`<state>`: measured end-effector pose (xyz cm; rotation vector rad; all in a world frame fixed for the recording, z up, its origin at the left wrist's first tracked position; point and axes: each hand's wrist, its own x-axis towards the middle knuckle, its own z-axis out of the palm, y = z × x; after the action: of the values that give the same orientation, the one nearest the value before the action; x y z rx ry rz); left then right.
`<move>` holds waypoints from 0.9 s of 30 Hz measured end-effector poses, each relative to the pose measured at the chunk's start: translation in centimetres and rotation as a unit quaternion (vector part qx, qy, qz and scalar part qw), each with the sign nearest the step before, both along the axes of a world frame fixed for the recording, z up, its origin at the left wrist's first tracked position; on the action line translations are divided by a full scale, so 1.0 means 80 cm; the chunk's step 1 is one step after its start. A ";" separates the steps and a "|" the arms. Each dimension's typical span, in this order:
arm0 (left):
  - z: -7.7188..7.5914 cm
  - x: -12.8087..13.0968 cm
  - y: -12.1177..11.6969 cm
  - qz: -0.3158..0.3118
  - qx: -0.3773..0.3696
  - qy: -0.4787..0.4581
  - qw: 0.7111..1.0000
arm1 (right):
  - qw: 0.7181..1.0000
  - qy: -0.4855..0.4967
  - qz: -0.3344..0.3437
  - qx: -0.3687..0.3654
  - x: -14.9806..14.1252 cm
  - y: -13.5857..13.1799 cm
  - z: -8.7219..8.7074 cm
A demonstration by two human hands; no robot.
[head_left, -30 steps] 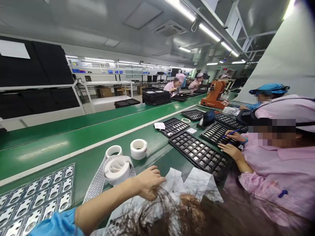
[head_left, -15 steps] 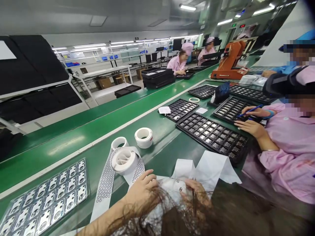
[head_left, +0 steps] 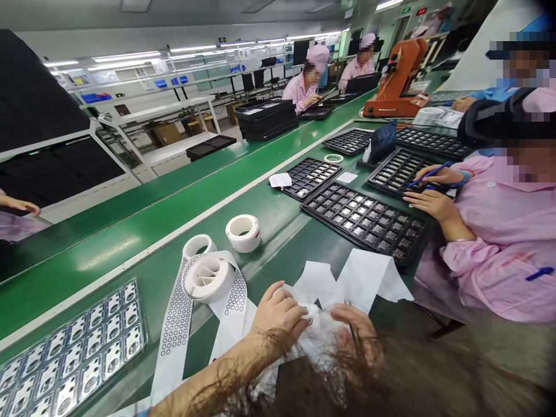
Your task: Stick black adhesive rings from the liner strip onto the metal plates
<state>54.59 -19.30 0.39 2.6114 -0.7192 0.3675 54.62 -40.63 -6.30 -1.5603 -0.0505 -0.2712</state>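
My left hand (head_left: 280, 315) is closed on a white strip of ring stickers (head_left: 311, 313), with a few small black rings showing by its fingertips. To the right, my right hand (head_left: 358, 333) is curled around thin dark tweezers (head_left: 350, 318), whose tips point up; loose hair covers part of this hand. White backing paper (head_left: 358, 275) lies folded beyond both hands. Left of them, a roll of ring stickers (head_left: 208, 278) rests with its printed strip (head_left: 176, 318) trailing toward me. Hair hides the area under my hands.
A clear tray of metal plates (head_left: 78, 347) is at left. Behind the hands stand a white roll (head_left: 243, 233) and black trays of small parts (head_left: 365, 223). A co-worker in pink (head_left: 490, 231) sits at right with a blue pen. A green conveyor (head_left: 108, 243) runs along the far side.
My left hand has moved right, closer to my right hand, and its fingers have curled in over the strip. The view has shifted, and another person's arm now appears at far left.
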 end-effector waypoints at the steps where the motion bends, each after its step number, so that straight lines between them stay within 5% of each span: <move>1: -0.003 0.001 -0.002 0.001 -0.006 0.002 1.000 | 1.000 -0.011 0.004 -0.006 0.000 -0.005 0.002; 13: -0.020 0.000 0.003 0.086 -0.048 0.062 0.993 | 0.993 0.050 0.078 0.070 0.024 0.016 0.035; 27: -0.019 0.001 0.001 0.139 -0.084 0.123 0.979 | 0.987 0.095 0.116 0.058 0.031 0.026 0.028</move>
<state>54.64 -19.23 -1.12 2.5360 -0.2294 0.1705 57.13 -38.57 -4.05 -1.4433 -0.0655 0.0566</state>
